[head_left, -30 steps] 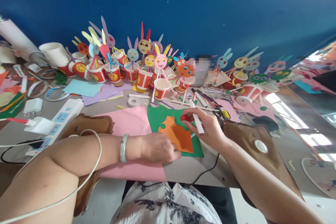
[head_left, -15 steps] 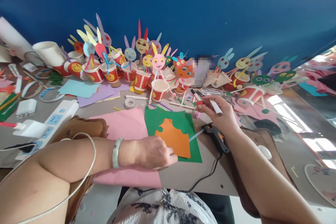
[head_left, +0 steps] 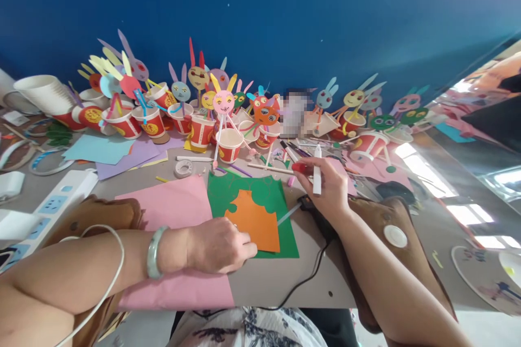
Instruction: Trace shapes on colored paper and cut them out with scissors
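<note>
My right hand (head_left: 331, 187) is closed around a white marker (head_left: 317, 173), which points upward between its fingers. A red piece (head_left: 300, 167) is at its fingertips; its kind is unclear. My left hand (head_left: 222, 244) is curled closed at the lower left of the orange paper (head_left: 256, 225); whatever it may grip is hidden. That orange sheet has cut-out curves along its top and lies on green paper (head_left: 288, 238). Pink paper (head_left: 163, 206) extends beneath my left wrist. A black glue gun (head_left: 319, 219) with a clear glue stick lies beside my right wrist.
Paper cups (head_left: 230, 146) with paper rabbit-like figures line the blue wall. Stacked cups (head_left: 44, 92), coloured sheets (head_left: 97, 149) and a power strip (head_left: 52, 206) are at the left. A tape roll (head_left: 183, 168) lies behind the pink paper. A white cable crosses my left forearm.
The view has shifted, moving the scene leftward. The white marker has turned more upright in my right hand. My left hand stays curled by the orange paper.
</note>
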Motion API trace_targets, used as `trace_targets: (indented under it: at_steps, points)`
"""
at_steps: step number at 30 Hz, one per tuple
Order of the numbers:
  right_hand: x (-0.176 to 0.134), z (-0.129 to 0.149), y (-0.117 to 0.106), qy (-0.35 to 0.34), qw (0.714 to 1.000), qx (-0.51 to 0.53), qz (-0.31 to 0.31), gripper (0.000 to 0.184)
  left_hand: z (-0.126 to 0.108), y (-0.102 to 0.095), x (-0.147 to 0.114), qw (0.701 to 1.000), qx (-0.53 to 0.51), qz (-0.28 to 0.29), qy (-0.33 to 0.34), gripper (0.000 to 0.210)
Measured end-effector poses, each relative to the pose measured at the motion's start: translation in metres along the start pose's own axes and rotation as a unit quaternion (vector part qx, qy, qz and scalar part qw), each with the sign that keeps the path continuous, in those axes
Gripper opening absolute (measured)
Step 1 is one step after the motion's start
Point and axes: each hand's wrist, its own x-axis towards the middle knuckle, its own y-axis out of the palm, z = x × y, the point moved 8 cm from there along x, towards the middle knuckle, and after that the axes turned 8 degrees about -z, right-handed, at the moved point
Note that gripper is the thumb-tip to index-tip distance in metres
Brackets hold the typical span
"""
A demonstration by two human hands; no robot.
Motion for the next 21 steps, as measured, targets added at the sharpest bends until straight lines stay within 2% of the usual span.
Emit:
trace_targets:
  at_steps: [4,8,17,21]
  points:
    - [-0.007,0.019,0.004,-0.078,0.997,-0.023,0.005,0.017,0.003,0.004,0.0,1.0,0.0,0.002,-0.011,0.006]
    - [-0.011,0.025,0.01,-0.107,0.993,-0.028,0.027,0.016,0.004,0.005,0.0,1.0,0.006,0.012,-0.019,0.005]
    - [-0.021,0.033,0.032,-0.176,0.969,-0.003,0.176,0.014,0.003,0.001,0.0,1.0,-0.012,0.004,-0.011,0.003]
    - [-0.024,0.035,0.035,-0.192,0.959,-0.018,0.209,0.016,0.003,0.0,0.001,1.0,-0.017,0.014,-0.016,0.003]
